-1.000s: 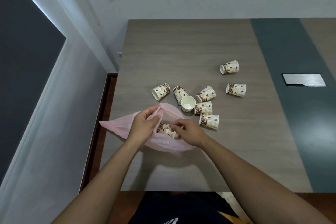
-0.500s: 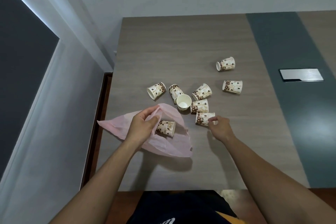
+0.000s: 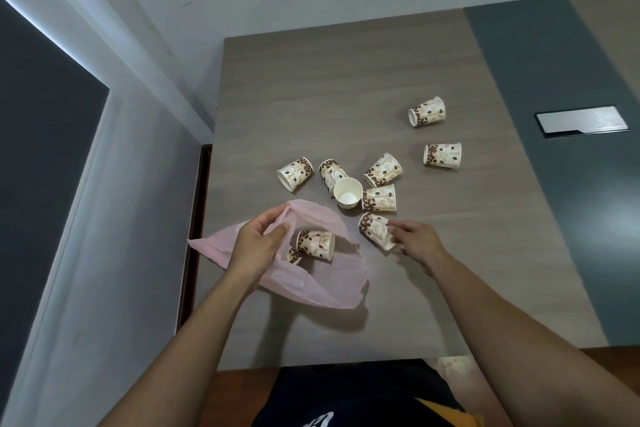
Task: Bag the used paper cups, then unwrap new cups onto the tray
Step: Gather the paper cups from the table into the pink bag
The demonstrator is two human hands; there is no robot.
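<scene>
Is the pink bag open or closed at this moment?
Open. The left hand holds up the upper edge of the pink bag, and a paper cup lies on its side inside the mouth.

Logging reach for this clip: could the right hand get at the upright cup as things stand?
Probably yes, once freed: the right hand grips a lying cup; the upright cup stands just beyond, uncovered.

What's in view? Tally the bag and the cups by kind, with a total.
Pink bag: 1
Paper cups inside it: 2
Paper cups outside it: 8
Total: 11
</scene>
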